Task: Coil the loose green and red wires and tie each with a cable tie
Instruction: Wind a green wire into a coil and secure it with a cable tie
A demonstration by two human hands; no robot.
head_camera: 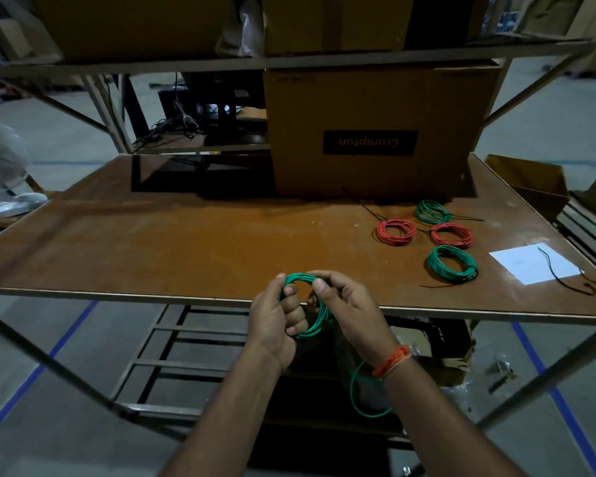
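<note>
One broad brown table [193, 235] fills the view, and at its far side stands a big cardboard box [369, 132] with a dark label, under a shelf carrying more cartons. Off on the right of the tabletop lie four finished coils: a far green coil [431, 211], a left red coil [395, 231], a right red coil [452, 235] and a near green coil [452, 263], all close together, each with a black tie tail poking out. Just right of them sits a white sheet of paper [532, 264], with a loose black cable tie [561, 275] lying across it and curling off its near edge.

Down at the near edge of the table, both hands are on the green wire coil [310, 306], held just above and in front of the edge. The left hand [276, 321] has its fingers curled through the loop, gripping the left side. The right hand [346, 309] pinches the top right of the loop with thumb and fingertips. A loose green tail [358, 397] of that wire hangs below the right wrist, looping under the table edge. That wrist wears an orange thread band [391, 361].
</note>
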